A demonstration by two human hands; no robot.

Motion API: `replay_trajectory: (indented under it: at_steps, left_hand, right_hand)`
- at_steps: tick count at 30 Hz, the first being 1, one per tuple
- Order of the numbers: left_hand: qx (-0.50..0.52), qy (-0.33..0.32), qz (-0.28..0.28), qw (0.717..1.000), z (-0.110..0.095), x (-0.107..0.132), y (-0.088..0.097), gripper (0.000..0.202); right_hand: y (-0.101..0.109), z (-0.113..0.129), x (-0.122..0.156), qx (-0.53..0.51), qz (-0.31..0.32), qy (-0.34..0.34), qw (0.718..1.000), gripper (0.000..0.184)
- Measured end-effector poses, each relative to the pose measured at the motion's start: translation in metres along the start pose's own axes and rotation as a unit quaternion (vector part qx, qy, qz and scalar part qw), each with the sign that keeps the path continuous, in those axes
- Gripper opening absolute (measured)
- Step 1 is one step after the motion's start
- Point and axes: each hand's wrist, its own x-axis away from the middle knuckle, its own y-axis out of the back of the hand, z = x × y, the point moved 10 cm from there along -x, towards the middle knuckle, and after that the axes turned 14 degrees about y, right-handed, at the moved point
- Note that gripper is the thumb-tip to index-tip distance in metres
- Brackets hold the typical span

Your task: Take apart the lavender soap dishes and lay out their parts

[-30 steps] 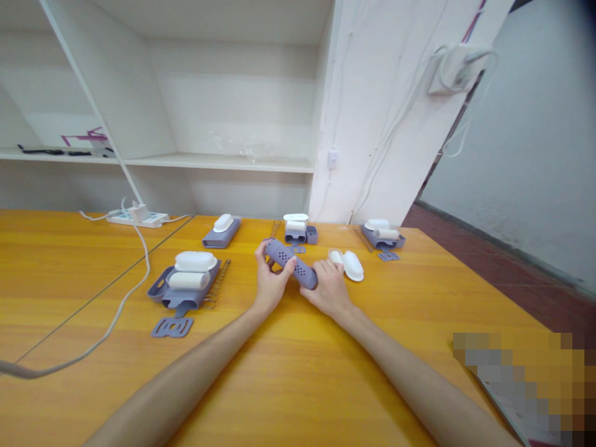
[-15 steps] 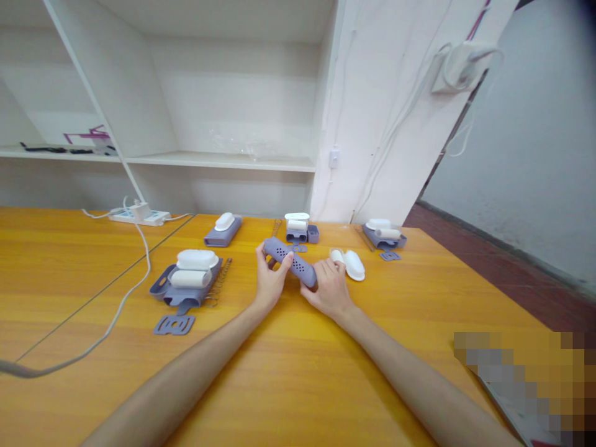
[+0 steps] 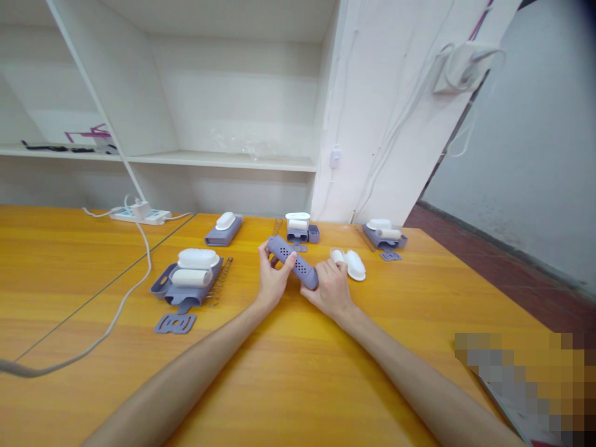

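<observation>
Head feed: I have the left hand (image 3: 274,280) and right hand (image 3: 333,287) both clamped on a grey-purple, elongated case with two clusters of holes (image 3: 305,271), mid-frame, tilted down to the right. Left fingertips are hidden behind it; the right hand covers its lower end. A white cylinder (image 3: 337,255), partly masked by the right hand, lies beside a white oval shell (image 3: 356,266). Pixelation obscures the lower-right corner. Surface: orange-brown wood-grain tabletop (image 3: 298,379), dark seam (image 3: 133,266) at left. Room: white shelving (image 3: 223,160) upper left, bearing clear film (image 3: 254,149) too faint to identify; reddish tiled floor (image 3: 503,273), right.
</observation>
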Motion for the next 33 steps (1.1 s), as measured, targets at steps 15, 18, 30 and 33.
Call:
replay_trajectory:
  at_steps: [15, 18, 30, 33]
  left_hand:
    - [0.013, 0.028, -0.005, 1.000, 0.005, -0.004, -0.001, 0.051]
    - [0.030, 0.070, 0.005, 0.997, 0.011, -0.010, -0.005, 0.052]
    - [0.045, 0.186, 0.080, 0.978, 0.034, -0.018, -0.019, 0.048]
    - [0.039, 0.161, 0.057, 0.985, 0.030, -0.019, -0.018, 0.049]
  right_hand:
    - [0.002, 0.000, 0.001, -0.015, -0.005, -0.024, 1.000, 0.020]
    - [0.004, -0.006, -0.001, -0.027, -0.010, -0.040, 0.999, 0.020]
    - [-0.007, -0.022, -0.016, -0.118, 0.101, 0.040, 0.987, 0.018]
    - [-0.006, -0.021, -0.016, -0.072, 0.098, 0.023, 0.992, 0.021]
